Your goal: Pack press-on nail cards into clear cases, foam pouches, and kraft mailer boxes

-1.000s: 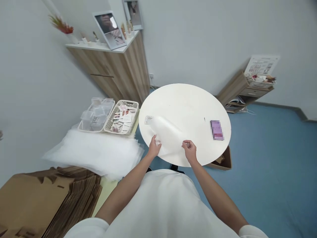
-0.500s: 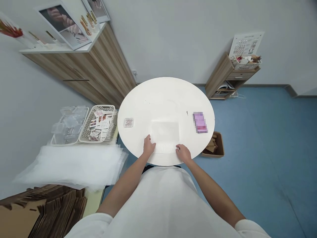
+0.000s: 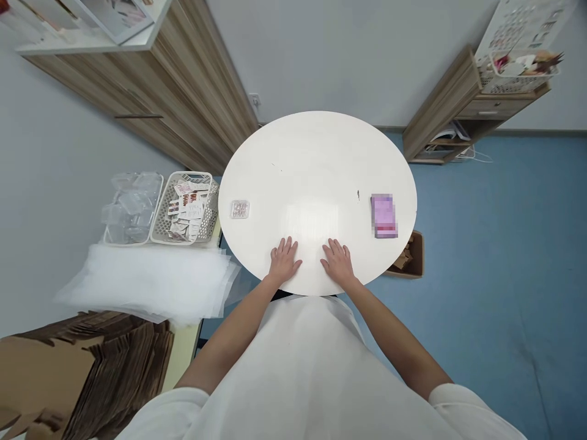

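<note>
A thin white sheet (image 3: 312,221) lies flat on the round white table (image 3: 316,146), near its front edge. My left hand (image 3: 283,259) rests palm down on the sheet's near left part, fingers stretched out. My right hand (image 3: 338,261) lies flat on its near right part, fingers also spread. Neither hand grips anything. A small clear packet with pinkish pieces (image 3: 239,209) sits on the table to the left of the sheet. A purple box (image 3: 383,215) lies on the table at the right.
To the left stand a clear tray of plastic cases (image 3: 131,205) and a white basket of small packets (image 3: 189,206), a pile of white sheets (image 3: 147,287) and flattened cardboard (image 3: 77,366). A wooden cabinet (image 3: 174,110) stands behind, a shelf unit (image 3: 463,104) at right, a carton (image 3: 408,256) on the floor.
The sheet, held up and curled a second ago, now lies flat on the table. Both hands have opened and moved forward onto it, palms down.
</note>
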Demonstrator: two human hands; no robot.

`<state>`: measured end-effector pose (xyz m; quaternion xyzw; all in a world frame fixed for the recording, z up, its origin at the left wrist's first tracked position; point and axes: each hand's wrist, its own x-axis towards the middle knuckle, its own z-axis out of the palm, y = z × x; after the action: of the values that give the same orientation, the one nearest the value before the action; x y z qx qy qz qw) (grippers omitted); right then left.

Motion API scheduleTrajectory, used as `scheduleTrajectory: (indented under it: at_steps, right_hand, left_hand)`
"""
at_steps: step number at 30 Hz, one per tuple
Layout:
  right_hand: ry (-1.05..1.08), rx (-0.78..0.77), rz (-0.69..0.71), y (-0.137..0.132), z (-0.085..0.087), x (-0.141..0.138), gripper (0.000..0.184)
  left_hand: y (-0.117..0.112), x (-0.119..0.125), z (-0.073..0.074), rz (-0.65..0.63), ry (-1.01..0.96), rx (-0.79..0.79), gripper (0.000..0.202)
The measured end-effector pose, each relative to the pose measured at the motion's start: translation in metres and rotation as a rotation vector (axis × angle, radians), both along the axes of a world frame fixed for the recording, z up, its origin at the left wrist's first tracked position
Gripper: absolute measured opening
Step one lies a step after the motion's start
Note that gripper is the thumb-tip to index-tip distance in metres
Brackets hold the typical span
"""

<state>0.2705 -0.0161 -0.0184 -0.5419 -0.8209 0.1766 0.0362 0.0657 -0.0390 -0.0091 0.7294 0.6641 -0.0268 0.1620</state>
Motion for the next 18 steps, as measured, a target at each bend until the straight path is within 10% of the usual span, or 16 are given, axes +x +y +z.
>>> scheduleTrajectory:
  at_steps: [12, 18]
  right_hand:
    - [0.149, -0.02, -0.19, 0.013, 0.016, -0.026, 0.035]
    - [0.292, -0.104, -0.143, 0.033, 0.029, -0.098, 0.046]
  left_hand:
    - [0.013, -0.013, 0.011, 0.089, -0.293, -0.026, 0.054]
    - [0.026, -0.082, 0.009, 0.409, -0.337, 0.086, 0.063]
